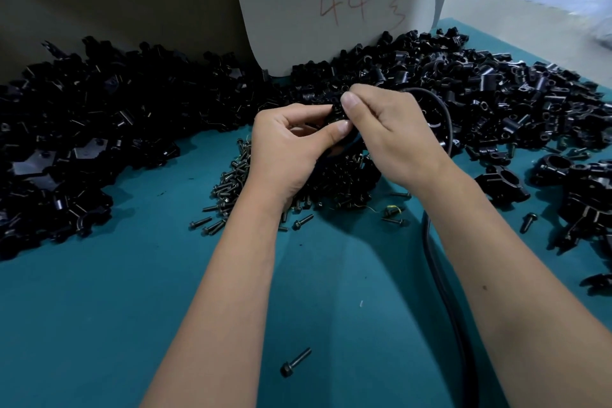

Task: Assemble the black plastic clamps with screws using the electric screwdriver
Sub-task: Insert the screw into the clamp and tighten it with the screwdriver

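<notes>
- Head view, the only one we get: both hands are up over the middle of the teal tabletop (99, 308), working one small black plastic clamp piece (338, 109) between them.
- Left hand (288, 146): grip is curled round the clamp piece from below, thumb pressed up against it.
- Right hand (387, 129): grip is a narrow pinch at the top of the same piece. Looks to me like it's seating a screw or lining up the halves, but honestly the piece is too dark and small to tell which.
- Electric screwdriver: can't spot it anywhere. There's a black cable (440, 262) running from the near edge up behind the right wrist, probably its lead, so driving hasn't started on this one yet, I'd say.
- Done so far: a small cluster of bulkier black assembled-looking clamps (503, 185) sits toward the right edge. Not many.
- Left to do: loads. A huge heap of loose black clamp parts (82, 129) along the far and left edges, another heap of loose black clamp parts (496, 93) at the far right, plus a pile of dark metal screws (238, 182) right under the hands.
- One stray black screw (295, 362) lies alone near the near edge.
- So, early days, barely a dent in it.
</notes>
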The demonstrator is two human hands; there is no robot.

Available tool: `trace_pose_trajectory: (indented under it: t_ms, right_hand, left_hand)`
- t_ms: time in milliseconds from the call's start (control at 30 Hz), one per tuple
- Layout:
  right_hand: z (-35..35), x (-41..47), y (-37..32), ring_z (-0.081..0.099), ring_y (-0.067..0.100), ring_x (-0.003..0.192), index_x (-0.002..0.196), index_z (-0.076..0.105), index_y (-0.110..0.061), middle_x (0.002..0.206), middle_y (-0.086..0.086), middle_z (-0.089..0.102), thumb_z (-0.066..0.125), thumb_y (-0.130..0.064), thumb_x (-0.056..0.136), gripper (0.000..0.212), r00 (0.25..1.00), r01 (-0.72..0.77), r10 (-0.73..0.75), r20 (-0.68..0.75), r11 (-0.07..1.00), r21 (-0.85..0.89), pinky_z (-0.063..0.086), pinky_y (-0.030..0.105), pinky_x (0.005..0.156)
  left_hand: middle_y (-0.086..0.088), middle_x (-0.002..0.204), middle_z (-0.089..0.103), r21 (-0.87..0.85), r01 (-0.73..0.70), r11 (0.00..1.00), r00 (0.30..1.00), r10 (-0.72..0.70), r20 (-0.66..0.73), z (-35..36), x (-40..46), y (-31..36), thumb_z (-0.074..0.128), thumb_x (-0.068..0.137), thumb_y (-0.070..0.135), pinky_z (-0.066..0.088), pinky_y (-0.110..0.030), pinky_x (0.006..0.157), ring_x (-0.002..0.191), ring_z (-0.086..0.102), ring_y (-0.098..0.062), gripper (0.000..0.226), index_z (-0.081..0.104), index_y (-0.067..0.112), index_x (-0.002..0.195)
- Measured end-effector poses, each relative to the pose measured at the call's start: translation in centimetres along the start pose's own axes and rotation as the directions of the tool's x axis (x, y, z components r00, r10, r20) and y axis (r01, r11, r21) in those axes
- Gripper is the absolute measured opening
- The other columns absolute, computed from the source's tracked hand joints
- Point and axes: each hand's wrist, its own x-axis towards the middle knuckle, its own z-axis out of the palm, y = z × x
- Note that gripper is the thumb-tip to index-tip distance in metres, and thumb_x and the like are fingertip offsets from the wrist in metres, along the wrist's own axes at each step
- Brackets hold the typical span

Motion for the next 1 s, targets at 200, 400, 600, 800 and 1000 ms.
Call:
trace_pose_trajectory:
  t_ms: [200, 400, 600, 800, 1000]
  right_hand:
    - [0.3, 0.0, -0.1, 0.039, 0.005, 0.054, 0.062, 0.043, -0.028, 0.055, -0.015, 0.044, 0.044, -0.04, 0.11, 0.05, 0.996, -0.094, 0.094, 0.001, 0.995, 0.019, 0.031, 0.025, 0.056]
    - [0.9, -0.1, -0.1, 0.039, 0.006, 0.058, 0.066, 0.041, -0.023, 0.059, -0.012, 0.042, 0.045, -0.026, 0.111, 0.045, 0.998, -0.061, 0.061, -0.001, 0.998, 0.007, 0.031, 0.025, 0.059]
    - [1.0, 0.2, -0.1, 0.029, 0.011, 0.044, 0.051, 0.035, -0.015, 0.044, -0.008, 0.033, 0.04, -0.046, 0.111, 0.068, 0.982, -0.166, 0.169, -0.083, 0.985, 0.039, 0.027, 0.029, 0.049]
    - [-0.4, 0.2, -1.1, 0.05, 0.011, 0.048, 0.07, 0.064, -0.01, 0.056, -0.001, 0.056, 0.069, -0.036, 0.099, 0.04, 0.861, -0.134, 0.098, 0.499, 0.99, 0.036, 0.041, 0.022, 0.048]
    - [1.7, -0.5, -2.1, 0.057, 0.011, 0.042, 0.094, 0.073, -0.017, 0.06, 0.002, 0.067, 0.086, -0.018, 0.084, 0.017, 0.561, -0.182, 0.232, 0.795, 0.971, -0.155, 0.05, 0.024, 0.043]
  left_hand:
    - [-0.011, 0.102, 0.077, 0.001, -0.005, 1.0, 1.0, 0.005, -0.004, -0.2, 0.0, 0.1, 0.089, 0.079, 0.005, 0.064, -0.039, 0.079, 0.089, 0.074, -0.027, 0.032, 0.079, 0.003, 0.109]
    - [-0.011, 0.102, 0.078, 0.057, -0.015, 0.998, 1.0, 0.014, 0.023, -0.7, 0.0, 0.0, 0.089, 0.08, 0.005, 0.063, -0.048, 0.085, 0.092, 0.076, -0.032, 0.032, 0.079, 0.001, 0.109]
    - [0.002, 0.104, 0.078, 0.143, -0.067, 0.987, 0.997, 0.07, -0.017, -0.5, 0.1, -0.1, 0.09, 0.077, 0.019, 0.061, -0.047, 0.091, 0.097, 0.075, -0.019, 0.029, 0.08, 0.024, 0.104]
    - [0.003, 0.081, 0.08, -0.148, 0.088, 0.985, 0.951, -0.128, -0.282, -1.4, 0.6, -0.6, 0.084, 0.086, 0.009, 0.059, -0.027, 0.068, 0.069, 0.075, -0.013, 0.015, 0.077, 0.016, 0.097]
    - [0.0, 0.084, 0.076, -0.435, 0.21, 0.876, 0.908, -0.34, -0.245, -2.0, 0.7, 0.3, 0.076, 0.095, 0.013, 0.06, -0.03, 0.076, 0.074, 0.076, -0.021, 0.009, 0.069, 0.011, 0.09]
